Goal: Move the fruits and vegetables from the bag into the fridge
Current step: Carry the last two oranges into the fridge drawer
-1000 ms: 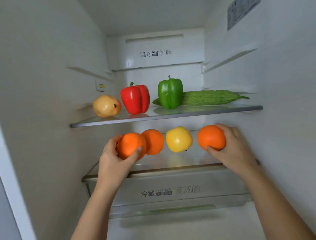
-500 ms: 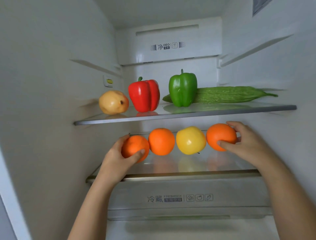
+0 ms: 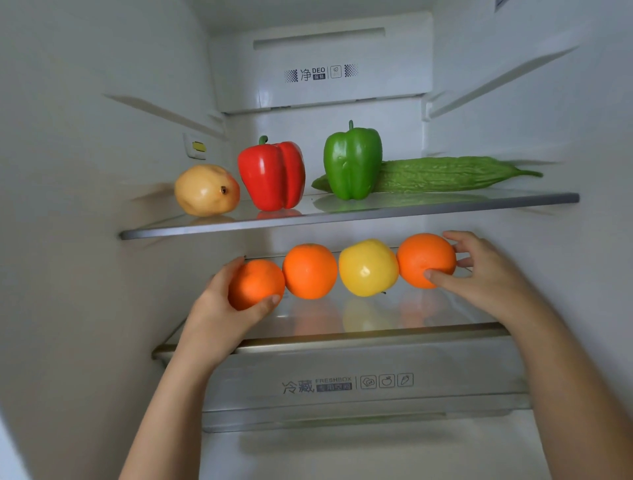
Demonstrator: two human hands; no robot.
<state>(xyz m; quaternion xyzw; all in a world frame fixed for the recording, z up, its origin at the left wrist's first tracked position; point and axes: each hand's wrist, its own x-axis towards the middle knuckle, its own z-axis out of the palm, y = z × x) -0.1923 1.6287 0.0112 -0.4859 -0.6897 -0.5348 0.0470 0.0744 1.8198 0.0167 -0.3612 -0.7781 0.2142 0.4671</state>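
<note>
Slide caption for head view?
Left hand grips the leftmost orange, right hand the rightmost orange of a four-fruit row on the lower shelf.

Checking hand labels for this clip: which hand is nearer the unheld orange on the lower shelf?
Left. The left hand grips the leftmost orange, right beside the unheld orange; the right hand grips the rightmost orange, beyond the yellow apple.

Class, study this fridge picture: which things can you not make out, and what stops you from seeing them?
Head view:
The bag: outside the frame altogether.
The bitter gourd: a stretch near its left end is hidden behind the green pepper.
The drawer: its contents are hidden by the cloudy front.
The left orange: the left hand covers its lower side, so shelf contact is unclear.
The sticker, upper right: cut off by the top edge.
</note>
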